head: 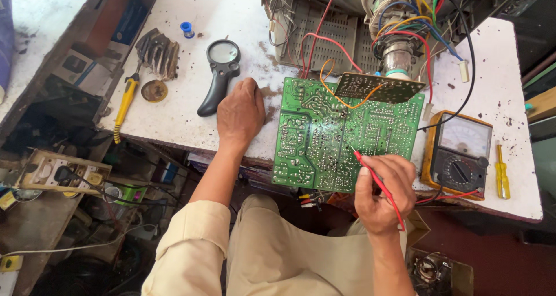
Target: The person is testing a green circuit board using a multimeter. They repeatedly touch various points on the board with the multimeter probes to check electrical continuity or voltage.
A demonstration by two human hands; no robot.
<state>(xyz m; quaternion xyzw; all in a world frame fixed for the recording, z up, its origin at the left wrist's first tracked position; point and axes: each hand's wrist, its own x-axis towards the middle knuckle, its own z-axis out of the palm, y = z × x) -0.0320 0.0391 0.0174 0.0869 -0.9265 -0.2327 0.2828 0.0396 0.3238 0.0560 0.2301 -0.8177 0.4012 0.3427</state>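
Right hand point(383, 193) grips a red test probe point(379, 183), tip touching the green circuit board point(341, 136) at the tabletop point(231, 18) edge. Left hand point(240, 113) rests palm-down, holding nothing, just left of the board. Yellow multimeter point(457, 154) lies right; black magnifier point(220, 73) behind the left hand; coloured wires point(405, 24) cross the board's far edge.

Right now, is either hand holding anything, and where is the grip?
The right hand holds a red test probe by its handle, tip on the green circuit board. The left hand holds nothing; it rests on the table.
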